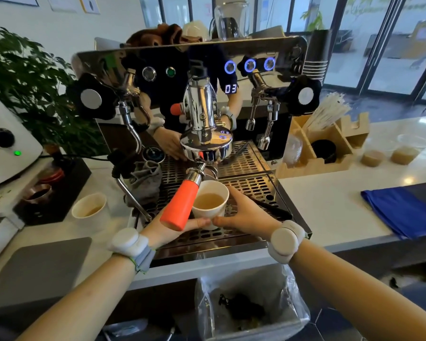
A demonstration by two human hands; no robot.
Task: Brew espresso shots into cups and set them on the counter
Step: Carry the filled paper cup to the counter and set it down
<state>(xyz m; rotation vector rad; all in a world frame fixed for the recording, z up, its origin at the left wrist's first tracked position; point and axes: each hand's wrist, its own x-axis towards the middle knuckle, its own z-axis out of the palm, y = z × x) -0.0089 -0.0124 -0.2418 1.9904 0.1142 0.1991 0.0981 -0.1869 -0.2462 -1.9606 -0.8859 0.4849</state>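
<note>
At the bottom of the frame a bin [253,313] lined with clear crinkled plastic stood below the counter edge, dark scraps in it. Above it two bare forearms reached in, each wrist wearing a rounded white band. The left hand [172,226] and the right hand [244,215] both cupped a white paper cup [210,200] from either side, thumbs nearly meeting at its front; it stood on the slotted steel drip tray [256,185] just below centre, part full of pale brown liquid. The left hand lay partly under the smooth orange handle [180,205] that slanted down from the polished chrome brewing head [205,143].

To the lower left, a second paper cup [90,209] with a little pale liquid sat on the white counter [330,200], beside a flat grey mat [37,267]. A folded blue cloth [401,210] lay at the right edge.

A crumpled grey rag [145,178] rested on the tray's left side. The mirror-bright espresso machine [194,82] filled the centre, with blue-ringed buttons, black knobs and a display reading 03. A wooden organiser [330,143] held white straws at the right, two clear plastic cups [403,150] past it. A leafy plant [27,89] filled the upper left; tall windows ran along the top right.
</note>
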